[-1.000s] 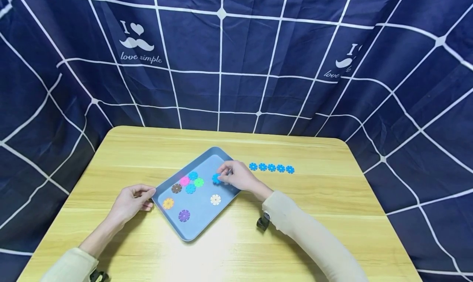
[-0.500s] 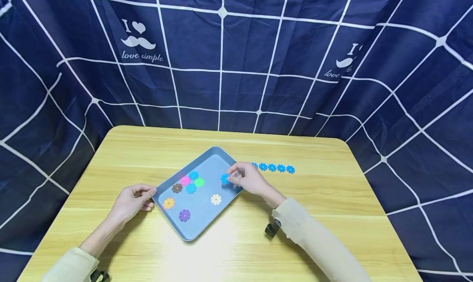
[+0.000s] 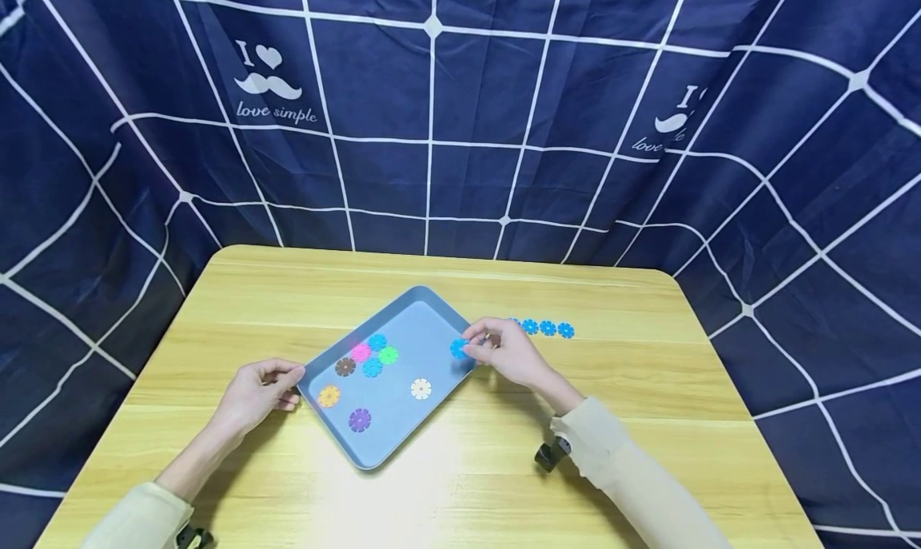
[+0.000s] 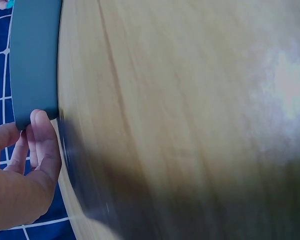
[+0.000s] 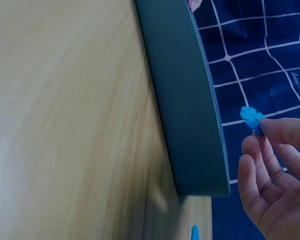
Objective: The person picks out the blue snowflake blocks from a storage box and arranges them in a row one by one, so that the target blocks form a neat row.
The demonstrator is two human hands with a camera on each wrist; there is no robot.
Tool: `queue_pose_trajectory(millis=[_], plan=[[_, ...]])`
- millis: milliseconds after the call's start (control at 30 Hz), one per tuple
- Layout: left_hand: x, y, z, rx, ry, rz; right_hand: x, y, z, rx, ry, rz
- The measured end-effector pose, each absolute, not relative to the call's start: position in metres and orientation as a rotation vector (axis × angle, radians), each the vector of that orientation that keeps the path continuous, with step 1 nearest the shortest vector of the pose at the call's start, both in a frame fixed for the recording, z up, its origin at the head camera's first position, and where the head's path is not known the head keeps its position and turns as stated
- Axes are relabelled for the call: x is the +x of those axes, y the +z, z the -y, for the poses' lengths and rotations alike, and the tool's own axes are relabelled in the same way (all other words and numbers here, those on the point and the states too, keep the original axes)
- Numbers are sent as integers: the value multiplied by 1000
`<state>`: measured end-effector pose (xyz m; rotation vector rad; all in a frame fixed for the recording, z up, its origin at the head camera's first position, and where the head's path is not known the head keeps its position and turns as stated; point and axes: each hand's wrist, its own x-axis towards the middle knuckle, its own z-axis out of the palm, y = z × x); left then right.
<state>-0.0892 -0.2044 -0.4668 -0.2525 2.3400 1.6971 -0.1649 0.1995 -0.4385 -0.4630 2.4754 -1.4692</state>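
Note:
My left hand (image 3: 253,393) pinches the left corner of a blue-grey tray (image 3: 394,425), thumb on the rim and fingers under it in the left wrist view. Between the thumb and fingertips of my right hand (image 3: 512,356) is a blue plastic snowflake disc (image 5: 251,117). That hand is over the tray's right rim, and the disc overlaps the tray's right end in the head view. Inside the tray lie loose notched discs: an orange one (image 3: 328,396), a purple one (image 3: 360,420), a cream one (image 3: 420,388), and a cluster with a brown one (image 3: 345,367), a pink one and others.
To the right of the tray, a row of several blue discs (image 3: 548,328) lies on the wooden table (image 3: 612,357); my right hand hides its left end. A dark blue curtain (image 3: 374,173) with white grid lines stands behind the table and along its sides.
My right hand has moved to the right with the blue disc, from over the tray's inside to its right rim, now covering part of the row. The left hand and tray stay put.

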Motion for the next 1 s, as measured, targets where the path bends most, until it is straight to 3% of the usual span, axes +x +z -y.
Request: queue_pose_trajectory(millis=[1000], plan=[[-89,-466,202,-274,1707,-2327,-162,-436,-292,-241,-1660,-2553]])
